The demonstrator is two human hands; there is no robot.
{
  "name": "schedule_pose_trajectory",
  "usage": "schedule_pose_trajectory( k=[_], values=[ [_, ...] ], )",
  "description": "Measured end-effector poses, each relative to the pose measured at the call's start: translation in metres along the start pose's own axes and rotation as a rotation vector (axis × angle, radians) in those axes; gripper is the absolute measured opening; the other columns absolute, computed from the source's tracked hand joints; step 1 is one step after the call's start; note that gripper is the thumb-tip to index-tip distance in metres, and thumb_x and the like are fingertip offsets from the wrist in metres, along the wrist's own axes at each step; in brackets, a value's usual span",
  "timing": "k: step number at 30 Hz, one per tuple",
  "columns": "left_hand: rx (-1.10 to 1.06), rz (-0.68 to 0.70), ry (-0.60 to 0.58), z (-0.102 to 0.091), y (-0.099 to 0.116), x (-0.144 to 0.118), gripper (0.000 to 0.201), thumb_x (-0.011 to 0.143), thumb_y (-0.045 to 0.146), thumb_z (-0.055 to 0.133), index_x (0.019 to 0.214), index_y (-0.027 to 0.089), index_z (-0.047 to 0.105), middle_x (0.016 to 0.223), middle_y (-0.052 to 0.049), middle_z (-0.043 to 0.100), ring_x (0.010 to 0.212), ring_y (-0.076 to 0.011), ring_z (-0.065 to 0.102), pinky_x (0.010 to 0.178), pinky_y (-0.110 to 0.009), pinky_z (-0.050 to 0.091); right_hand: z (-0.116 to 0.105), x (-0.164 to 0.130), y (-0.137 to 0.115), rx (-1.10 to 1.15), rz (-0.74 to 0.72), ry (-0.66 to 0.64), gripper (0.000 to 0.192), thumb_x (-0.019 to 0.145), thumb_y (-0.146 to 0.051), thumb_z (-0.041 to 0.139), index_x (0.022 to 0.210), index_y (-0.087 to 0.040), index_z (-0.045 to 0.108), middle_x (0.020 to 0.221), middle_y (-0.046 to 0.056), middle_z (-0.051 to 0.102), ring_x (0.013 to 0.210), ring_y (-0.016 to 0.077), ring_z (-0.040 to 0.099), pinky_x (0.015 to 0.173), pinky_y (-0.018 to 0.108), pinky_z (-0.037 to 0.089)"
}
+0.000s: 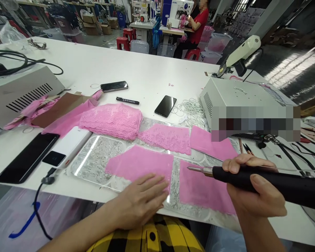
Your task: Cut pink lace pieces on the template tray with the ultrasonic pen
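My left hand (143, 199) lies flat, fingers stretched out, on the lower edge of a pink fabric piece (144, 159) with a slanted left corner. My right hand (254, 189) is wrapped round a thick black handheld tool (241, 178) with a pointed metal tip. That tip points left, over a squarish pink fabric piece (199, 192); I cannot tell whether it touches. Both pieces rest on a clear-edged, grey-patterned board (90, 164). Behind them are a folded stack of pink lace (110, 120), a single lace piece (170, 136) and another plain pink piece (212, 140).
Grey vented boxes stand at left (23, 91) and right (233, 94). Around the board lie a phone (166, 106), a marker (127, 100), tangled elastic cord (193, 112) and a cabled white power bank (72, 143). A person in red (201, 24) sits at a sewing machine beyond.
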State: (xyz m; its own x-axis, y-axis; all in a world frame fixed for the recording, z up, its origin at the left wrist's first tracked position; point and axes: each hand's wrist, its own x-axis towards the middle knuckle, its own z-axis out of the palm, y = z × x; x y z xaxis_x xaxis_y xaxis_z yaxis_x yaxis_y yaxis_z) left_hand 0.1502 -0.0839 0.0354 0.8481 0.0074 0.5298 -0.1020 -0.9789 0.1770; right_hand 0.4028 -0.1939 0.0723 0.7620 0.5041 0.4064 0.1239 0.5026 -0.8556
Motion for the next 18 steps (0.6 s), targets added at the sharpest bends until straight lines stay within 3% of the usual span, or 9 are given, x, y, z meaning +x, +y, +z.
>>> schedule_pose_trajectory(
  k=[6, 18],
  values=[
    [0.003, 0.137, -0.095, 0.033, 0.014, 0.042, 0.024, 0.099, 0.027, 0.05, 0.11, 0.013, 0.066, 0.119, -0.01, 0.069, 0.117, -0.0221, 0.06, 0.106, -0.037, 0.044, 0.005, 0.007, 0.018, 0.033, 0.012, -0.023, 0.014, 0.065, -0.022, 0.062, 0.078, -0.02, 0.064, 0.079, 0.0, 0.059, 0.057, 0.0117, 0.054, 0.059, 0.035, 0.05],
    [-0.016, 0.116, -0.137, 0.044, 0.015, 0.043, 0.026, 0.1, 0.028, 0.048, 0.112, 0.012, 0.065, 0.122, -0.01, 0.067, 0.118, -0.0219, 0.058, 0.106, -0.037, 0.042, 0.004, 0.008, 0.028, 0.057, 0.015, -0.101, 0.014, 0.069, -0.022, 0.062, 0.083, -0.02, 0.065, 0.082, 0.001, 0.06, 0.058, 0.0127, 0.055, 0.059, 0.035, 0.051]
  ],
)
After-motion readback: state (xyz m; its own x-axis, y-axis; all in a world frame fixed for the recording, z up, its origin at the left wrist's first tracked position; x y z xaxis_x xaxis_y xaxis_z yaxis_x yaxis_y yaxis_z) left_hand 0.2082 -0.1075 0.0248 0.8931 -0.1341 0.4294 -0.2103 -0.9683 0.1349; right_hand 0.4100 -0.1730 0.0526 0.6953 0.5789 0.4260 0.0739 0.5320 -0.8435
